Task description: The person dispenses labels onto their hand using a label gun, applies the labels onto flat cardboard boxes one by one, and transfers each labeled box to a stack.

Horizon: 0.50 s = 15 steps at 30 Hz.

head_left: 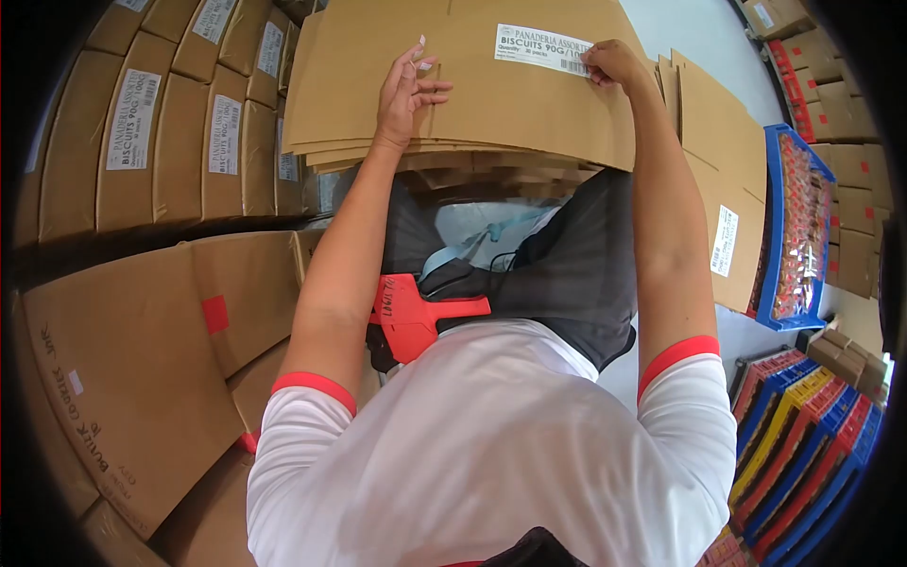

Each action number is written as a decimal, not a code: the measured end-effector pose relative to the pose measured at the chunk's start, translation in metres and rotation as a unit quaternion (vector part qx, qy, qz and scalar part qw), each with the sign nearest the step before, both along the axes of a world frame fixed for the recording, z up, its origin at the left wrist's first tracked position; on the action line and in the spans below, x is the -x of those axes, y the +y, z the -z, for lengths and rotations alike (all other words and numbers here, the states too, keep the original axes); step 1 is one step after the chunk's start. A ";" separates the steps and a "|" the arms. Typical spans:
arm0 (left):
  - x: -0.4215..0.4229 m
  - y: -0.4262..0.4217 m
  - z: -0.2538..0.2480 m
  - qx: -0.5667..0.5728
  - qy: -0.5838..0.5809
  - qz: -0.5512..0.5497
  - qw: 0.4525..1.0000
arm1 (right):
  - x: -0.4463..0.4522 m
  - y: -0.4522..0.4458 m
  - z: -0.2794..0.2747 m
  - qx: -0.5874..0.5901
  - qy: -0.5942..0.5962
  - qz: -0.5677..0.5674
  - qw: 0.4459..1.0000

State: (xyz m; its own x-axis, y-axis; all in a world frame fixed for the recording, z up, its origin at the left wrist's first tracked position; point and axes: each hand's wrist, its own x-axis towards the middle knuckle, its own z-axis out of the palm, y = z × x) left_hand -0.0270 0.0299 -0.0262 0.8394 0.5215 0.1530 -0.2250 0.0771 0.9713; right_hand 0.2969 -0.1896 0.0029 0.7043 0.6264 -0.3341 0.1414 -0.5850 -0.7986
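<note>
Where the biscuit label sits: the biscuit label (541, 49) lies on top of the cardboard stack (472, 113), toward its right side, printed "BISCUITS 90G".
Right grip: my right grip (619, 68) is closed, fingertips pinching the right end of the biscuit label.
Left grip: my left grip (406, 94) is open over the left part of the stack, fingers spread and holding nothing; I cannot tell whether it touches the cardboard.
Second cardboard stack: the second cardboard stack (723, 151) sits just to the right, flat sheets with a white label of their own.
Blue crate: beyond it, the blue crate (774, 222) holds rows of small packs (801, 222) in red and clear wrapping.
Coloured crates: red, blue and yellow coloured crates (803, 435) are stacked at lower right; their contents are too small to tell.
Labelled cartons: at left, labelled cartons (175, 151) stand in rows, closed, contents hidden.
Large carton: nearer me, the large carton (113, 378) bears handwriting and is closed too.
Red tool: the red tool (406, 317) rests by my lap.
</note>
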 end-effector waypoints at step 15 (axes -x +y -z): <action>0.000 -0.002 0.000 -0.017 -0.004 0.002 1.000 | -0.002 0.004 0.009 0.026 -0.056 -0.008 0.998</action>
